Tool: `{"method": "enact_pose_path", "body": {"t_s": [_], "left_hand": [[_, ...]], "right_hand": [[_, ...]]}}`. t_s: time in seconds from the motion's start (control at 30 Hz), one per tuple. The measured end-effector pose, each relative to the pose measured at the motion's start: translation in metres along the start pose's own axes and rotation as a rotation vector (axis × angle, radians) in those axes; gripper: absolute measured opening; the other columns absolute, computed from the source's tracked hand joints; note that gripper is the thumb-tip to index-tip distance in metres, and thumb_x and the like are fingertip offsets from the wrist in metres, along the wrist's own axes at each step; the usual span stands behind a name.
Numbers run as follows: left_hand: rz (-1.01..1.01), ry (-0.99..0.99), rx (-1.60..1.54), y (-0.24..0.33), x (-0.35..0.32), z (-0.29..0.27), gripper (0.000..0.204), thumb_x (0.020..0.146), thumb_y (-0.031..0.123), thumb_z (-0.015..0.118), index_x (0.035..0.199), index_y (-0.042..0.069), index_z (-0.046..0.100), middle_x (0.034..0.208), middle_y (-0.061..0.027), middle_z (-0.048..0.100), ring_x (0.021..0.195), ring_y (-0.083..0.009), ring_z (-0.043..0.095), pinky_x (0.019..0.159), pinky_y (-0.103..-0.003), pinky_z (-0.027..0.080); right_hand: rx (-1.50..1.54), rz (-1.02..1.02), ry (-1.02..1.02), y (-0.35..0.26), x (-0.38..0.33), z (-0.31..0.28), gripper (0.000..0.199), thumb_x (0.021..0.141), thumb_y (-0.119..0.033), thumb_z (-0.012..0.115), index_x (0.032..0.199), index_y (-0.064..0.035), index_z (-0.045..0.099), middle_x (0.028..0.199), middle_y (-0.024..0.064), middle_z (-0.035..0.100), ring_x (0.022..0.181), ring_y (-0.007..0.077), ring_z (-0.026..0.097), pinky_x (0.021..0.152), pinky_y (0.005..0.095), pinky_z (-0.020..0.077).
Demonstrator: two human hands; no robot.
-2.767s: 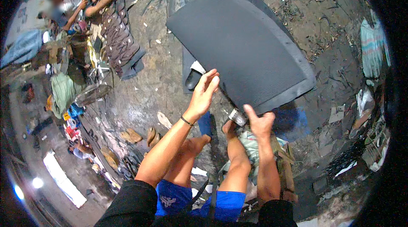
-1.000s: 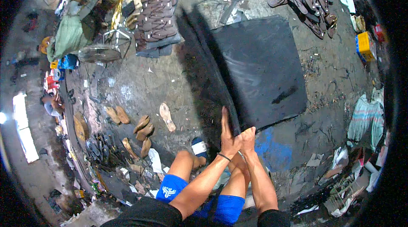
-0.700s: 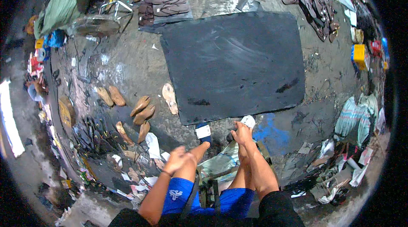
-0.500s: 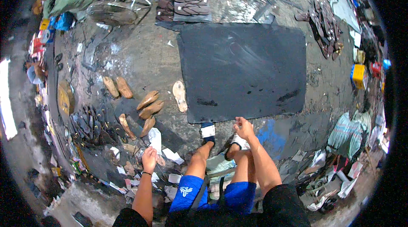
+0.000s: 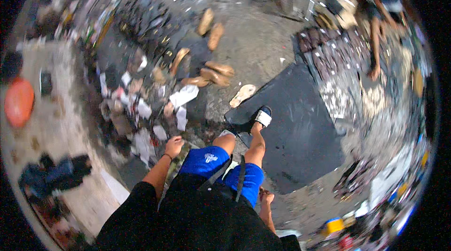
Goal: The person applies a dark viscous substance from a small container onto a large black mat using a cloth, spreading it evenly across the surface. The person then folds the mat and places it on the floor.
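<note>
My left hand (image 5: 174,146) hangs beside the blue shorts (image 5: 203,160), its fingers loosely curled with nothing seen in them. On the other side, my right hand (image 5: 266,197) is down by the shorts' hem, its fingers curled and slightly blurred; nothing shows in it. One of my feet, in a slide sandal (image 5: 263,117) with a white strap, is on the large black sheet (image 5: 300,133) on the floor. A pale sole-shaped piece (image 5: 243,96) lies at the sheet's edge. Beyond it rest several brown wooden shoe lasts (image 5: 216,36).
Rows of dark brown footwear (image 5: 329,56) lie at the upper right, near another person's arm (image 5: 376,49). White scraps (image 5: 184,96) litter the floor on the left. A pale ledge (image 5: 61,110) carries an orange rounded object (image 5: 19,102). A yellow box (image 5: 335,225) stands lower right.
The view has swung round to the left, turning the scene clockwise. One foot has stepped onto the black sheet. My right hand has dropped from in front of me to beside the shorts.
</note>
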State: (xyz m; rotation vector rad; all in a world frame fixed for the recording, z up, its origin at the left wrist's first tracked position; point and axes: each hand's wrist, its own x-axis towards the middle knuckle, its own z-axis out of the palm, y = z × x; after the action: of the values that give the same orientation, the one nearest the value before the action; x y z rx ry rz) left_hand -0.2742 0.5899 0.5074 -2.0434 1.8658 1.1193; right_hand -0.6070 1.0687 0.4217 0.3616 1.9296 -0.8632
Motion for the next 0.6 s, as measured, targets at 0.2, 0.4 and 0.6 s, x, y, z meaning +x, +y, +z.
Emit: {"method": "enact_pose_path", "body": {"t_s": [0.2,0.4,0.6], "left_hand": [[-0.392,0.025,-0.305,0.042,-0.102,0.034,0.043,0.080,0.027,0.065,0.114,0.000,0.059,0.112,-0.0168,0.062,0.102,-0.0280,0.061,0.089,-0.038,0.047],[-0.593,0.174,-0.496,0.008,-0.198,0.052,0.035,0.076,0.030,0.061,0.097,0.004,0.068,0.098,-0.0157,0.066,0.094,-0.0260,0.063,0.081,-0.036,0.050],[-0.692,0.006,-0.442,-0.067,-0.276,0.103,0.029,0.084,0.028,0.058,0.100,0.006,0.067,0.098,-0.0100,0.066,0.091,-0.0244,0.063,0.077,-0.034,0.051]], "right_hand": [[-0.816,-0.318,0.054,-0.229,0.055,-0.126,0.029,0.080,-0.028,0.062,0.069,-0.0019,0.069,0.065,0.0081,0.066,0.059,0.0194,0.060,0.057,0.0367,0.0461],[-0.570,-0.518,0.101,-0.460,0.112,-0.089,0.035,0.080,-0.031,0.066,0.061,-0.0024,0.057,0.056,0.0048,0.054,0.049,0.0146,0.047,0.049,0.0316,0.0400],[-0.749,-0.758,-0.115,-0.563,0.070,0.147,0.034,0.086,-0.033,0.061,0.086,0.0009,0.064,0.066,0.0031,0.061,0.053,0.0095,0.051,0.047,0.0268,0.0390]]}}
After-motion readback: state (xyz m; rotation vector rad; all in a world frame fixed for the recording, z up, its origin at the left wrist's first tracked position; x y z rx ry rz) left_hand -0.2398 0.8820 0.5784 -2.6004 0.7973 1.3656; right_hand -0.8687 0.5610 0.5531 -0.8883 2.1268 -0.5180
